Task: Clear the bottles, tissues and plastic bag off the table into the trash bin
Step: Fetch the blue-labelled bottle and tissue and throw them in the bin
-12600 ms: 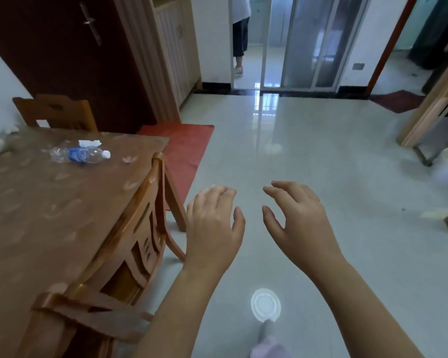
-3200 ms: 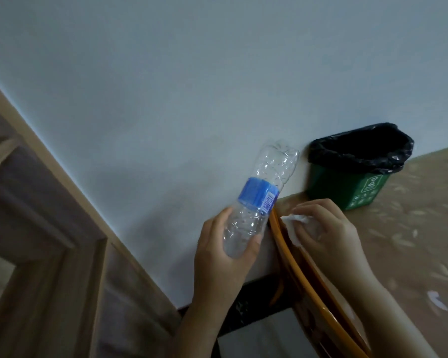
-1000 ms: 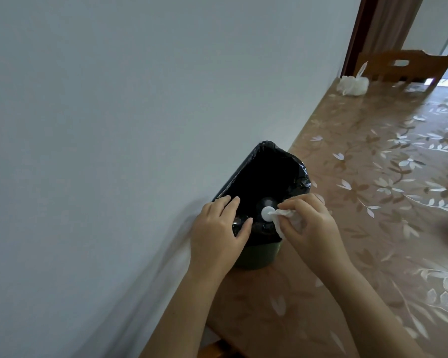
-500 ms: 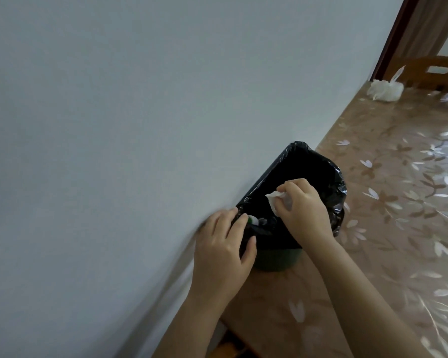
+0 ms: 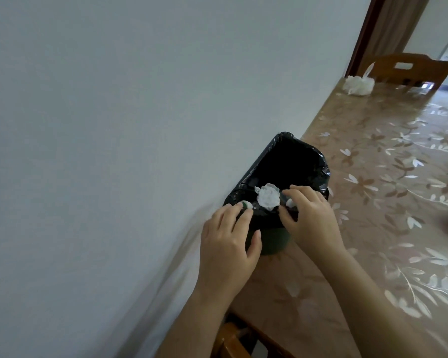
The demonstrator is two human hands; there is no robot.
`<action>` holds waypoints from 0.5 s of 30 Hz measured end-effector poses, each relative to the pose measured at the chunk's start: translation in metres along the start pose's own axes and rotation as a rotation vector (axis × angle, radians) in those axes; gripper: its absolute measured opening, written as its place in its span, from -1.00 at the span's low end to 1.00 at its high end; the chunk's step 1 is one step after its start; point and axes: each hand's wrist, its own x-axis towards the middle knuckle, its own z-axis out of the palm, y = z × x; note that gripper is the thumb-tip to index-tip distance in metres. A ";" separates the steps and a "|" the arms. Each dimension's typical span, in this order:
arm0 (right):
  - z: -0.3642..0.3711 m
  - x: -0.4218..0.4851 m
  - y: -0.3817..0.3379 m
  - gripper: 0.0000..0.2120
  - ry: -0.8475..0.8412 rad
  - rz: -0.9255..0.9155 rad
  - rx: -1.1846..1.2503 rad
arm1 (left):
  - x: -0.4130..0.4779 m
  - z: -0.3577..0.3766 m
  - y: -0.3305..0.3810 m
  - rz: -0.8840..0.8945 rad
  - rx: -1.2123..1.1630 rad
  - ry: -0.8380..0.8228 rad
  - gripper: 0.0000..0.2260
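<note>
A small green trash bin (image 5: 274,244) with a black liner (image 5: 318,161) stands on the table (image 5: 388,156) against the wall. A crumpled white tissue (image 5: 268,197) lies inside it on top of bottles, of which only two caps (image 5: 245,204) show. My left hand (image 5: 229,244) grips the bin's near left corner, fingers over the rim and thumb on the green side. Just right of the tissue, my right hand (image 5: 312,220) hovers over the near right rim with fingers apart, holding nothing. A white plastic bag (image 5: 357,85) sits at the table's far end by the wall.
The pale wall (image 5: 114,151) runs along the table's left edge. A wooden chair (image 5: 409,71) stands at the far end beside a dark door frame (image 5: 362,34). Another chair's back (image 5: 230,342) shows below my arms.
My right hand has let go of the tissue, which now lies in the bin, and has drawn back toward the near rim. My left hand stays on the bin.
</note>
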 end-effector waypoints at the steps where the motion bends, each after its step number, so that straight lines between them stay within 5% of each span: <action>1: -0.004 -0.008 -0.001 -0.74 0.008 0.002 -0.007 | -0.003 -0.001 0.002 0.015 -0.002 -0.008 -0.67; 15: -0.086 -0.128 -0.003 -0.69 0.118 0.271 -0.227 | -0.038 0.023 0.072 0.281 -0.236 -0.088 -0.65</action>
